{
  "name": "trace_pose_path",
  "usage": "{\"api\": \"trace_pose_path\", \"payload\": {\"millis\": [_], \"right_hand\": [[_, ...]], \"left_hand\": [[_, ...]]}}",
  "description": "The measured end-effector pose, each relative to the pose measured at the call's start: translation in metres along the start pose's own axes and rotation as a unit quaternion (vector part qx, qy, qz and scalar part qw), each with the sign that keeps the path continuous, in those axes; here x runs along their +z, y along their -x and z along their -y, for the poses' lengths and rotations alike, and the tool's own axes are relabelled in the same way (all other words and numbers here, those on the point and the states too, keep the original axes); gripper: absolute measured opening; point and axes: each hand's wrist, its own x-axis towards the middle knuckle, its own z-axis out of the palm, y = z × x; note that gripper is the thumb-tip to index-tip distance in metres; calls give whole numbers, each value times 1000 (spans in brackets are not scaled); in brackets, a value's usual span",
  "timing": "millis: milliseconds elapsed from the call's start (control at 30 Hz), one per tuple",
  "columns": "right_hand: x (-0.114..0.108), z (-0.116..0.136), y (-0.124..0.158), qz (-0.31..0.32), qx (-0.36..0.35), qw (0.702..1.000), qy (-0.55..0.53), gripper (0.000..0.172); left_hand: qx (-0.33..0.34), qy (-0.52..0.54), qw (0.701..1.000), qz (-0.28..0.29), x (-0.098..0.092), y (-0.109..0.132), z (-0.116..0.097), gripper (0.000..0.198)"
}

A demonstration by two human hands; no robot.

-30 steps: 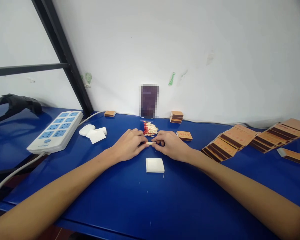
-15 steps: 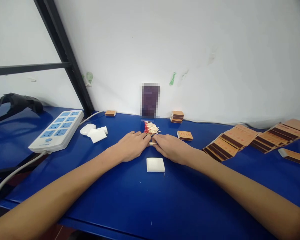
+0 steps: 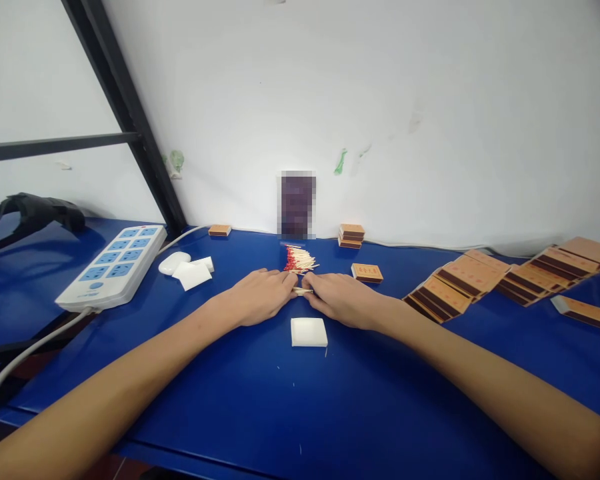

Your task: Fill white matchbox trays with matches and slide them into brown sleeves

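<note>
Both of my hands meet near the middle of the blue table. A small bunch of matchsticks (image 3: 302,291) lies between them, pinched at one end by my left hand (image 3: 263,295) and at the other by my right hand (image 3: 340,299). The fingertips hide most of the bunch. Just beyond is a loose pile of red-headed matches (image 3: 300,259). A white matchbox tray (image 3: 309,332) lies on the near side of my hands. To the right of the pile, an orange matchbox (image 3: 367,273) lies flat.
Stacked matchboxes (image 3: 351,235) stand by the wall, with a single matchbox (image 3: 220,230) further left. Flat matchbox sleeves (image 3: 460,283) overlap at right. A power strip (image 3: 115,267), a white mouse (image 3: 175,263) and folded paper (image 3: 193,273) are at left. A pixelated dark object (image 3: 297,205) leans on the wall.
The view has shifted slightly. Both hands stay close together on the matchsticks, with a little more of the bunch showing between the fingers. The surrounding things stay in place.
</note>
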Motion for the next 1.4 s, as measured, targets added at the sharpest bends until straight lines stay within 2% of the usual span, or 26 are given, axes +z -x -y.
{"api": "trace_pose_path", "payload": {"millis": [400, 733, 933, 1100, 1233, 1400], "right_hand": [[3, 0, -1, -9, 7, 1000, 20, 20], [-3, 0, 0, -5, 11, 1000, -23, 17], [-30, 9, 15, 30, -11, 990, -136, 16], [-50, 23, 31, 107, -17, 973, -205, 20], [-48, 28, 33, 131, -15, 967, -218, 23], [-42, 26, 32, 137, -5, 965, -223, 23]], "left_hand": [[-5, -2, 1000, 15, -5, 1, -4, 38], [16, 15, 1000, 13, -3, 1, 0, 34], [34, 70, 997, 15, -25, 15, -12, 35], [74, 148, 985, 53, -40, 29, -26, 30], [90, 170, 980, 58, -40, 29, -29, 27], [79, 172, 981, 26, -39, 26, -29, 29]]}}
